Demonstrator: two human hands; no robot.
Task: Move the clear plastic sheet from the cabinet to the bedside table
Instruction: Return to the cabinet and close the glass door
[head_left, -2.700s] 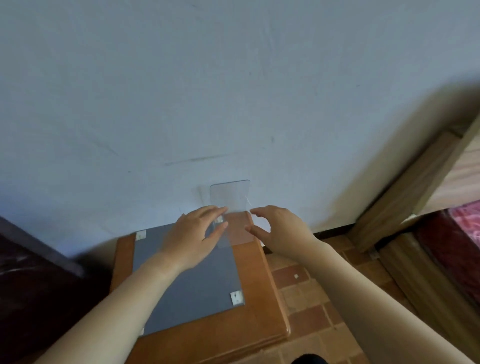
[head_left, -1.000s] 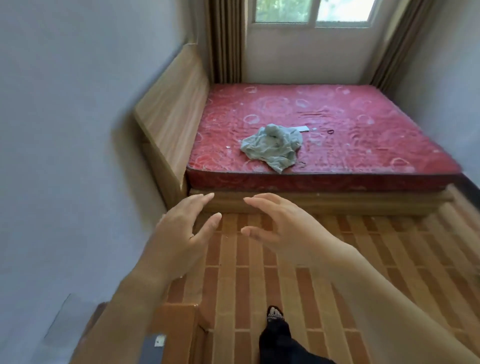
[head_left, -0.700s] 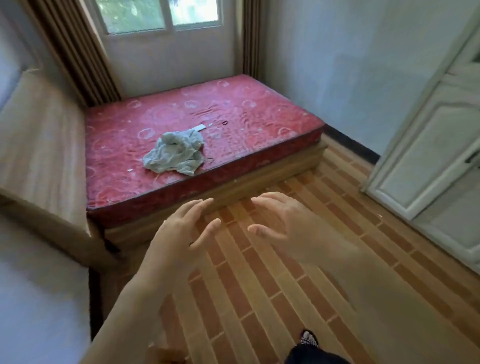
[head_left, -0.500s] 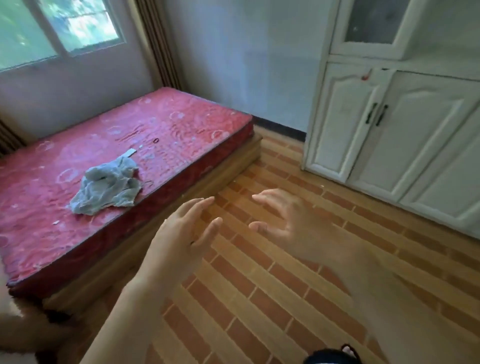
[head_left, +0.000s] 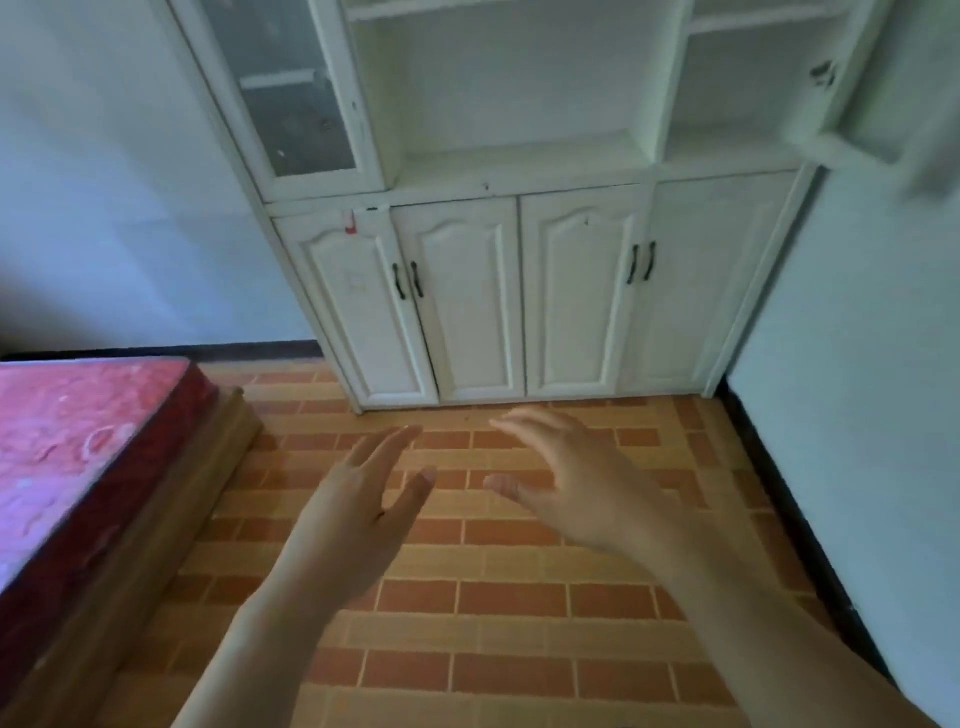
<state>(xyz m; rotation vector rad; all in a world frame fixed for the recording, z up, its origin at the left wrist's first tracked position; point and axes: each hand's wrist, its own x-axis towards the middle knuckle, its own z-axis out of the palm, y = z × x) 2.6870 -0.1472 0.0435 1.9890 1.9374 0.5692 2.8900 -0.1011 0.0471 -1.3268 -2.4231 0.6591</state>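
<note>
A white cabinet (head_left: 519, 291) stands straight ahead against the wall, with shut lower doors and open shelves above. No clear plastic sheet shows on its shelves or anywhere else in view. The bedside table is out of view. My left hand (head_left: 358, 514) and my right hand (head_left: 576, 488) are raised side by side over the brick-patterned floor, palms facing each other, fingers spread, nothing held in either. Both hands are well short of the cabinet.
A bed with a red mattress (head_left: 67, 447) on a wooden frame fills the left edge. An open upper cabinet door (head_left: 893, 104) juts out at the top right. Pale walls close in on both sides of the tiled floor (head_left: 493, 597).
I let go of the clear sheet on the bedside table, then turned right past the bed until the white cabinet faces me. Both hands stay raised and empty.
</note>
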